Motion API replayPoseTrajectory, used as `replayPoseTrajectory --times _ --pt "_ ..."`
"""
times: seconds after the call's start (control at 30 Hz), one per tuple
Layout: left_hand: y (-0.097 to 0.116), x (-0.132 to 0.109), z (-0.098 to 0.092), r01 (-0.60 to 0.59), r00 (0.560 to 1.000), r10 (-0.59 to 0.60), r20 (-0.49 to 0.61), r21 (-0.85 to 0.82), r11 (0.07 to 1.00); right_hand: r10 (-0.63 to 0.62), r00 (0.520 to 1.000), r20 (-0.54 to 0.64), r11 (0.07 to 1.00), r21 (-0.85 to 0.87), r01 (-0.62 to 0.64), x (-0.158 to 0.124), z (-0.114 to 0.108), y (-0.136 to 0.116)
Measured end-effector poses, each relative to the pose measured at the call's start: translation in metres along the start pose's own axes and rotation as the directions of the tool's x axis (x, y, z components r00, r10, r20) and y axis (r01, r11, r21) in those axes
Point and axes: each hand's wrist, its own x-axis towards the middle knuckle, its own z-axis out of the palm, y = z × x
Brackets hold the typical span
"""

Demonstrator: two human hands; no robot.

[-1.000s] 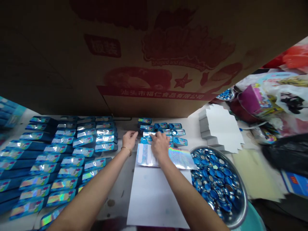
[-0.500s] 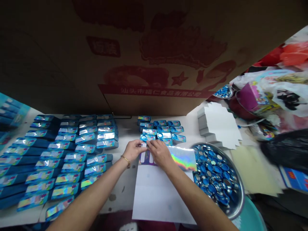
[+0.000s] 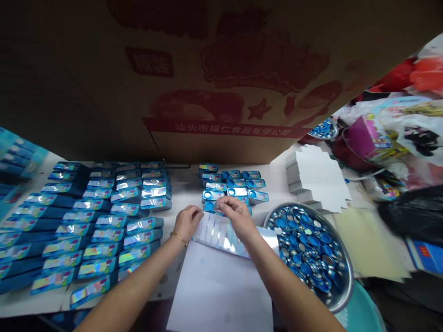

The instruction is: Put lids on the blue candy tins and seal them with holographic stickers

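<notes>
My left hand (image 3: pixel 187 224) pinches the left edge of a shiny holographic sticker sheet (image 3: pixel 218 234) marked with narrow strips. Beneath that sheet lies a larger white paper sheet (image 3: pixel 221 286). My right hand (image 3: pixel 238 216) is just above the sticker sheet's upper edge, thumb and fingertips pressed together. What they pinch is too small and blurred to tell. Close behind the fingertips stands a group of small blue cases (image 3: pixel 237 183) with shiny tops, several showing a round recess. My right hand partly hides the nearest ones.
Rows of blue cases with holographic labels (image 3: pixel 100 235) fill the left side. A metal bowl (image 3: pixel 346 276) of blue-and-silver round pieces stands right, partly above a teal basin (image 3: pixel 367 309). White stacked card (image 3: pixel 316 177) lies behind it. A large cardboard box (image 3: pixel 214 147) walls off the back.
The sticker sheet has tilted and shifted left and towards me, with the white paper. My hands have moved apart; the right has lifted off the sheet towards the blue cases.
</notes>
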Motion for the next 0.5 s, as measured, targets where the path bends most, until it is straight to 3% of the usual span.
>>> replayPoseTrajectory --times 0.07,0.2,0.33,0.5 --pt "0.001 -0.001 -0.004 0.014 0.999 -0.015 -0.042 -0.045 0.999 0.127 0.992 -0.007 0.985 0.12 -0.125 0.009 0.001 0.0" --pt "0.018 0.004 -0.012 0.144 0.984 -0.173 -0.033 -0.415 0.898 0.285 0.958 -0.038 0.942 0.197 -0.273 0.017 0.007 0.011" --pt "0.032 0.015 -0.014 0.228 0.963 -0.27 -0.002 -0.531 0.816 0.273 0.959 -0.07 0.954 0.147 -0.261 0.019 0.013 0.02" --pt "0.025 0.03 -0.003 0.313 0.905 -0.42 -0.067 -0.564 0.764 0.232 0.958 -0.17 0.97 -0.038 -0.242 0.03 0.014 0.031"
